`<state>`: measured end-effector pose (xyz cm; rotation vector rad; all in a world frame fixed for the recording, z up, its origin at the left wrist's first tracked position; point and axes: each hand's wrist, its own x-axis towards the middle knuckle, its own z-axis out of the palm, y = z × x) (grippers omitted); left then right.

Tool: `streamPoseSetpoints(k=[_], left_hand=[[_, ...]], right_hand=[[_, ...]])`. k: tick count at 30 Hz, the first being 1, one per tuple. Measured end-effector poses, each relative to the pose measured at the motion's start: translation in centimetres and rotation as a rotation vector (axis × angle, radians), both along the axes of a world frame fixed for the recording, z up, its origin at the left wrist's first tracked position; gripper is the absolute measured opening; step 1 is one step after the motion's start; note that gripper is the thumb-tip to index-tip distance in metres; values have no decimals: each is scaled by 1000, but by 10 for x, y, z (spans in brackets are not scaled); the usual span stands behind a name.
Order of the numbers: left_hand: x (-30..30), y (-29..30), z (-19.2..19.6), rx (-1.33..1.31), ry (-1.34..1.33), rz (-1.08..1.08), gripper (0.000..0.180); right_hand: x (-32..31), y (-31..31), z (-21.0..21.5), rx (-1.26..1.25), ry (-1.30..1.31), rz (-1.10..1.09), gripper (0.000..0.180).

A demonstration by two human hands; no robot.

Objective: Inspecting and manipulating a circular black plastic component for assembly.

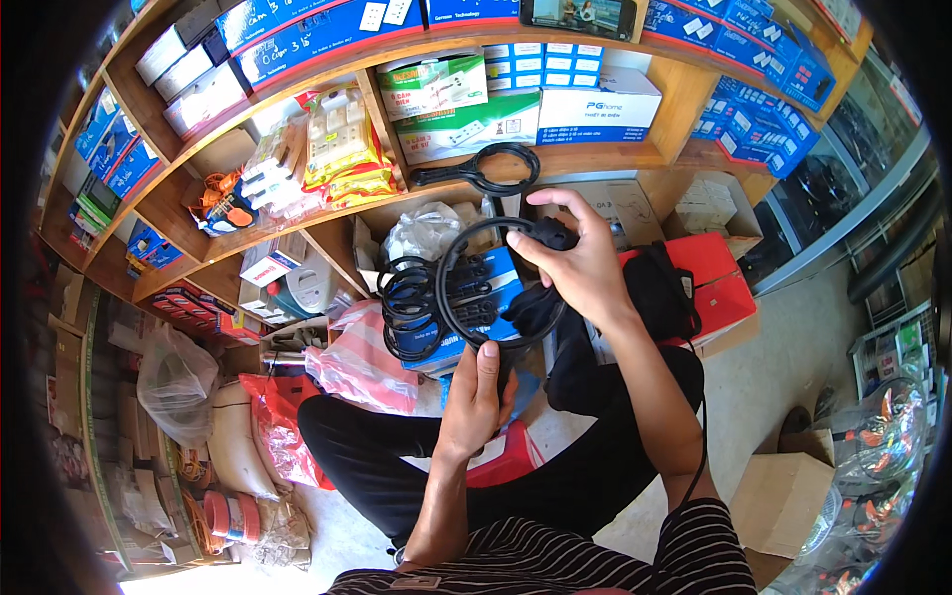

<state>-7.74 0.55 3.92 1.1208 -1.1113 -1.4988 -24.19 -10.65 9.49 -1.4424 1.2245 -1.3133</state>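
Cable coil (442,288) held by pinched left fingers (487,365) at six o'clock, loosely curled right fingers (536,257) at one (likely light, springy; best gripped by rim).

Black shirt (535,555) with pale stripes, short sleeve (700,551), black trousers (595,456)

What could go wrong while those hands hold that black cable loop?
The round black cable loop might spring open if the left hand or right hand slackens. It could also snag the coiled black cables lying on the blue cardboard box, since the loop overlaps them in this view.
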Motion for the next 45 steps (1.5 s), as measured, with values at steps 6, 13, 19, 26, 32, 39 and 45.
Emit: streamPoseSetpoints(k=[6, 13, 19, 26, 32, 39, 45], left_hand=[[32, 3, -5, -139, -303, -115, 36], [33, 12, 1, -199, -573, -159, 37], [27, 6, -17, -123, -577, -340, 44], [83, -14, -22, 16, -202, -357, 43], [84, -32, -79, -331, 461, 123, 109], [40, -45, -61, 11, 610, 482, 53], [62, -30, -52, -122, 86, 268, 49]], right_hand=[[-13, 1, 3, 2, 235, 168, 45], [-3, -3, -32, -399, 821, 145, 29], [9, -3, -38, -550, 1075, 136, 31], [7, 4, -36, -481, 955, 124, 31], [-2, -16, -24, -409, 686, -352, 31], [45, 14, -49, -310, 504, 141, 32], [48, 26, -39, 15, 177, 477, 66]])
